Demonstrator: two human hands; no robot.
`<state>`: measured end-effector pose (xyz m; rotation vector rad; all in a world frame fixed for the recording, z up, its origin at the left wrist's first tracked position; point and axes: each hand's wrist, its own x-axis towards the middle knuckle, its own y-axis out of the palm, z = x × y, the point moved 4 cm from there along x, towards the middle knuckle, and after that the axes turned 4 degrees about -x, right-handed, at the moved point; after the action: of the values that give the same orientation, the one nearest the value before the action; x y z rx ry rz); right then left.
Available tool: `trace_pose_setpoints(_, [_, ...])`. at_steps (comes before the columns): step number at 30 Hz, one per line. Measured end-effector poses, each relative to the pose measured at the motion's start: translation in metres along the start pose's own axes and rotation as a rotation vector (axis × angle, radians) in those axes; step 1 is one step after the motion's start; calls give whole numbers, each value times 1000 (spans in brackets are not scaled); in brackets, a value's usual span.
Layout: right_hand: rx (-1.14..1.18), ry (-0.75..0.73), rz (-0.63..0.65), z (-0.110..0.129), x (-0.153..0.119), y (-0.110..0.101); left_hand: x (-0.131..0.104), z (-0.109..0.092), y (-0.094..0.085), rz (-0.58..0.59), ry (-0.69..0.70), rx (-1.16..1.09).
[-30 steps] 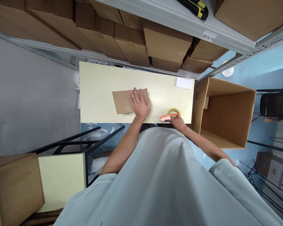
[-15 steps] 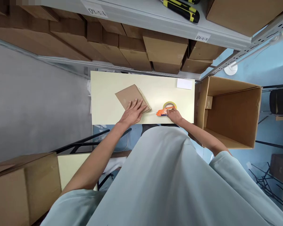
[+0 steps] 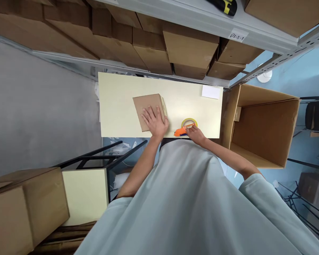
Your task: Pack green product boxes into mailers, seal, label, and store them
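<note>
Left hand [image 3: 156, 123]: open, palm down, fingers spread on top of the box [image 3: 146, 102]. Pressing or just resting, cannot tell. Not wrapped round anything.

Right hand [image 3: 196, 134]: closed on the orange dispenser [image 3: 180, 132], gripping it at its right end. Exact finger placement too small to read. Yellow-rimmed roll [image 3: 184, 121] sits right at the dispenser, on the side away from the person. Small dark blue bit shows along the dispenser's near side.

Box: brown, around mid-worktop [image 3: 117, 106], set slightly askew, layered pale edge showing on its right side. Dispenser is right of it, near the worktop's front edge, its left tip near the box but apart. Cannot tell whether a tape strip spans the two.

White slip [image 3: 211, 92] lies flat at the worktop's far right corner.

Around: big carton [image 3: 263, 131] just right of the worktop, open side facing view, small brown piece inside at its left wall. Rack beyond the worktop carries a row of cartons [image 3: 191, 49]; shelf beam [image 3: 202, 21] above has a label [image 3: 238, 35] reading D3-5-5, and a black-and-yellow handle [image 3: 225, 5] lies on that shelf. Lower left: side carton [image 3: 45, 202] beside a pale panel [image 3: 86, 194], black frame [image 3: 87, 161] next to both.
</note>
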<state>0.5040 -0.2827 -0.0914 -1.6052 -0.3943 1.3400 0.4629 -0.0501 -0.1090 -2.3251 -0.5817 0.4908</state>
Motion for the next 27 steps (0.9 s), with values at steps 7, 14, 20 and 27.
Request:
trace_pose_setpoints(7, [58, -37, -2, -30, -6, -20, -19, 17, -14, 155, 145, 56])
trace_pose_setpoints(14, [-103, 159, 123, -122, -35, -58, -18, 15, -10, 152, 131, 26])
trace_pose_setpoints(20, [-2, 287, 120, -81, 22, -91, -19, 14, -8, 127, 121, 20])
trace_pose_setpoints(27, [113, 315, 48, -36, 74, -116, -19, 10, -7, 122, 108, 34])
